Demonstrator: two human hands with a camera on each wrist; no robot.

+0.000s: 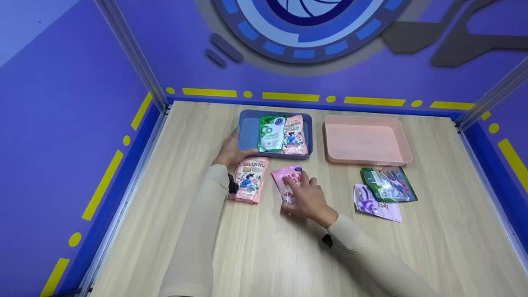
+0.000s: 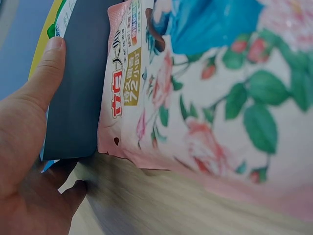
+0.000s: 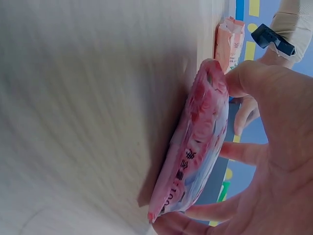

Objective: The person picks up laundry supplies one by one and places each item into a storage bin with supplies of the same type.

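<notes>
Pink pouch (image 3: 193,142) was pinched between thumb and fingers of the right hand (image 1: 309,201), to the right of the left hand (image 1: 233,152), which gripped the blue tray (image 1: 248,132), and an even hold on opposite sides probably best prevented folding.

Wears a plain beige left sleeve (image 1: 194,239) and a matching right sleeve (image 1: 381,262), both long and lightly wrinkled toward the ends. Carries a small black device (image 3: 274,40) at the left cuff (image 1: 218,175), boxy and elongated in the right wrist view, plus another small black piece (image 1: 327,240) at the right cuff (image 1: 343,232). Shows left hand (image 1: 233,151) and right hand (image 1: 308,201) bare.
</notes>
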